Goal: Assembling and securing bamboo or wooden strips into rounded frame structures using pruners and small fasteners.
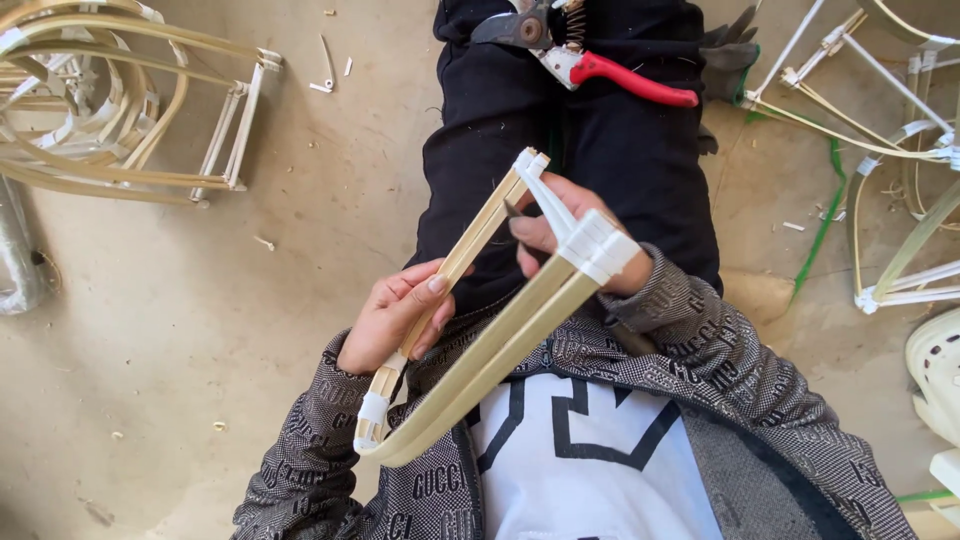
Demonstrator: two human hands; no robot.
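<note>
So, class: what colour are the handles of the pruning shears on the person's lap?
Red, on the pruning shears; head view.

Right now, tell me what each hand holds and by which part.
Both grip one bent bamboo frame. Left hand holds a straight side strip at mid-length; right hand holds near the white-taped joint.

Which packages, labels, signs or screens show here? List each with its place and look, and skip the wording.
No packages, signs or screens are in view.
Lettering pattern: woven all over the grey jacket sleeves, small repeated dark marks on grey.
Shirt print: on the white shirt front, bold black angular outlines.
White tape wraps: on the bamboo frame held by the left hand and right hand, plain, unprinted.
</note>
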